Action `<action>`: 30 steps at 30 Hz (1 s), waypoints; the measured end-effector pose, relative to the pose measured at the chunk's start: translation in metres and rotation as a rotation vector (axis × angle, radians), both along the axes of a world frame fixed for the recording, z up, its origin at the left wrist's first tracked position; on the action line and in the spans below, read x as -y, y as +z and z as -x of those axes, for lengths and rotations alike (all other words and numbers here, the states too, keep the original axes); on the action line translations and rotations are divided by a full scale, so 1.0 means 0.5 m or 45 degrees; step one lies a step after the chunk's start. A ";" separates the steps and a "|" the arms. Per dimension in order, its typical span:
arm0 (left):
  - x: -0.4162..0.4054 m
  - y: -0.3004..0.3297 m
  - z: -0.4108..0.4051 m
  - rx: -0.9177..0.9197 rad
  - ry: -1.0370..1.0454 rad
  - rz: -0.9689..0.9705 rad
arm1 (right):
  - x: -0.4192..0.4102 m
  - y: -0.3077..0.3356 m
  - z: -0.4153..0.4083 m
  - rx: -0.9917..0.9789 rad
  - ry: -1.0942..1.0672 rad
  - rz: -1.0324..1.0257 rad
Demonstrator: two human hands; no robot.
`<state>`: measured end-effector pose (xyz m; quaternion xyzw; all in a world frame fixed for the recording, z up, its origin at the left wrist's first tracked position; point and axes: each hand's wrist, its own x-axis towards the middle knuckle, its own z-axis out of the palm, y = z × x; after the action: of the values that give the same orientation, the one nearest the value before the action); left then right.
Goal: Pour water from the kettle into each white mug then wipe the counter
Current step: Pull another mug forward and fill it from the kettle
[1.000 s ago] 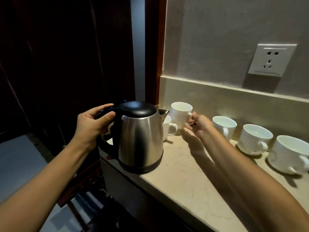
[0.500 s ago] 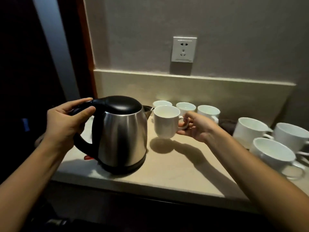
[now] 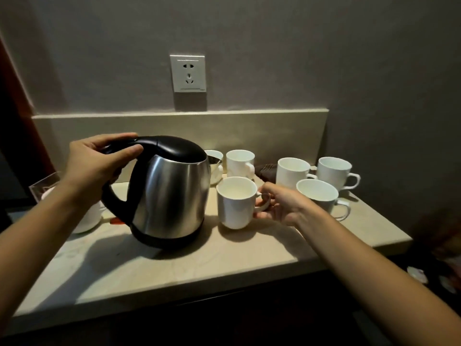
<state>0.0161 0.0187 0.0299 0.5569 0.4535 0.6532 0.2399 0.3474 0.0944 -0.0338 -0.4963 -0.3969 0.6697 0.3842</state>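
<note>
Head view, the only one. Your left hand (image 3: 99, 166) wraps the black handle of the kettle (image 3: 169, 196), thumb on top near the lid; the kettle sits upright at the left-centre of the counter (image 3: 174, 270), spout facing the mugs. Your right hand (image 3: 279, 208) pinches the handle of the front mug (image 3: 237, 203), which is just beside the kettle body, at or barely off the counter; can't tell which. It looks empty, though the light is dim.

Five more white mugs: one half hidden behind the spout (image 3: 214, 158), one next to it at the back (image 3: 240, 163), three grouped at right (image 3: 293, 172) (image 3: 335, 171) (image 3: 319, 196). A dark cloth (image 3: 265, 169) lies at the back between the mugs, probably for the wipe.

Step in hand, as I judge it: first pour. Set the mug flat and keep steadying it by the handle, fingers off the rim. Lift the kettle, bring the spout over the mug's middle, tilt slowly, stop short of the brim. The lid looks closed.

Writing: none readable. No brand visible on kettle or mugs; the wall socket (image 3: 188, 73) is plain.
</note>
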 end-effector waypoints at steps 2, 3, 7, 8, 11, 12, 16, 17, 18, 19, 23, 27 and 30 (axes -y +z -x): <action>-0.010 0.010 -0.002 -0.043 -0.024 0.016 | 0.002 -0.005 -0.003 -0.052 -0.024 0.041; -0.013 0.015 -0.002 -0.065 -0.033 0.024 | 0.002 -0.008 -0.002 -0.072 -0.027 0.063; -0.020 0.027 -0.001 -0.122 -0.071 0.041 | -0.003 -0.022 0.004 -0.101 -0.057 0.091; -0.024 0.029 -0.004 -0.138 -0.079 0.046 | -0.006 -0.025 0.006 -0.103 -0.070 0.081; -0.033 0.038 -0.016 -0.185 -0.062 0.070 | -0.018 -0.038 0.008 -0.089 -0.066 0.014; -0.035 0.043 -0.019 -0.199 -0.049 0.077 | -0.022 -0.041 0.009 -0.057 -0.063 -0.007; -0.035 0.072 -0.027 -0.340 -0.034 0.105 | -0.038 -0.045 0.011 0.090 -0.046 -0.091; -0.036 0.079 -0.030 -0.367 -0.032 0.109 | -0.043 -0.045 0.011 0.101 -0.049 -0.099; -0.036 0.086 -0.034 -0.388 -0.028 0.113 | -0.048 -0.046 0.012 0.107 -0.051 -0.104; -0.037 0.092 -0.037 -0.409 -0.023 0.119 | -0.052 -0.048 0.011 0.102 -0.053 -0.103; -0.046 0.107 -0.053 -0.500 -0.007 0.146 | -0.060 -0.056 0.009 0.087 -0.054 -0.100; -0.052 0.126 -0.069 -0.612 0.006 0.203 | -0.060 -0.059 0.012 0.077 -0.017 -0.140; -0.051 0.141 -0.071 -0.684 -0.012 0.221 | -0.058 -0.063 0.018 0.041 -0.019 -0.157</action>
<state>0.0516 0.0442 0.1004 0.6895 0.5524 0.4398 0.1612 0.3385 0.1235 -0.0655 -0.4854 -0.4400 0.6330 0.4124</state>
